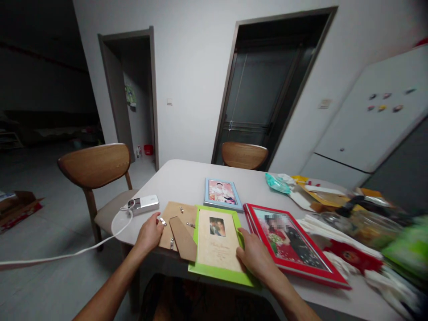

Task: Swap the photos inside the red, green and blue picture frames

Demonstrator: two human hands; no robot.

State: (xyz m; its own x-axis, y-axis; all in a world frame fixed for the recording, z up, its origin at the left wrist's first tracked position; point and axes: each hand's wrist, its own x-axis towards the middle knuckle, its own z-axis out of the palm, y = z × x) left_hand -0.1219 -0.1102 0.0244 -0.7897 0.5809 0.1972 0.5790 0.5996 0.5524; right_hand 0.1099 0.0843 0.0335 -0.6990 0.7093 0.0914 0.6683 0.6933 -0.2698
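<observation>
A light green picture frame (245,275) lies near the front edge of the table, with a cream paper insert (214,254) bearing a small photo in it. Along its right edge, my right hand (256,255) is closed, fingers on the rim. To its left rests a brown backing board (183,209) with metal clips and a hinged stand leg (182,238), overlapping the frame's left side. My left hand (149,233) is closed at the board's left edge, beside one clip. A red picture frame (259,225) lies right of my right hand, and a light blue picture frame (206,191) lies behind the green one.
A white device (147,203) with a white cable (67,256) sits on the table's left side. Bags, wrappings and a clear plastic container (374,227) crowd the right end. Wooden chairs (95,165) stand at the left and the far side.
</observation>
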